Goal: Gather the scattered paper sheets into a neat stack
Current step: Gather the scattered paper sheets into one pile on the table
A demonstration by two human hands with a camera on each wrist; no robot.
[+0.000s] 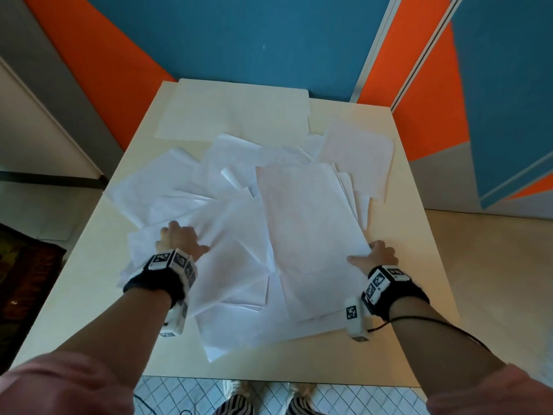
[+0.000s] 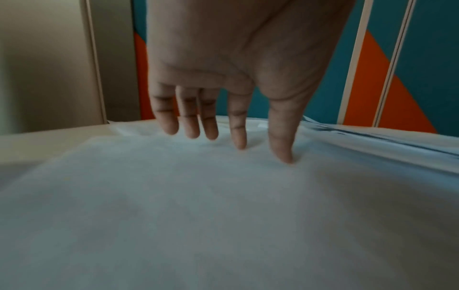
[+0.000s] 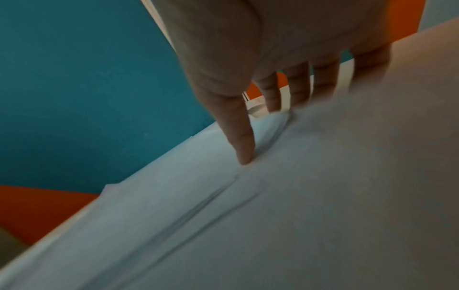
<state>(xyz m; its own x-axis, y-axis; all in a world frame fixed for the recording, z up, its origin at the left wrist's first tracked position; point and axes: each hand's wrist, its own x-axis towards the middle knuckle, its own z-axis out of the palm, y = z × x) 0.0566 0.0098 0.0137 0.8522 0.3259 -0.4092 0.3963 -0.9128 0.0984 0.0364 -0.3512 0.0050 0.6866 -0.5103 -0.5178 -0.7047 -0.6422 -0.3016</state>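
Note:
Several white paper sheets (image 1: 236, 223) lie fanned and overlapping across the middle of a cream table (image 1: 410, 265). A straighter bundle (image 1: 311, 235) lies on top at the right. My left hand (image 1: 176, 236) rests flat on the left sheets, and in the left wrist view its straight fingertips (image 2: 239, 143) touch the paper (image 2: 223, 206). My right hand (image 1: 372, 253) is at the bundle's right edge. There the thumb (image 3: 244, 155) presses on top while the fingers (image 3: 273, 98) go behind the buckled paper edge (image 3: 275, 121), pinching it.
A large cream sheet (image 1: 239, 112) lies flat at the table's far end. One sheet (image 1: 359, 154) sits apart at the far right. Bare tabletop shows on both sides and along the near edge (image 1: 269, 369). Blue and orange wall panels (image 1: 254, 40) stand behind.

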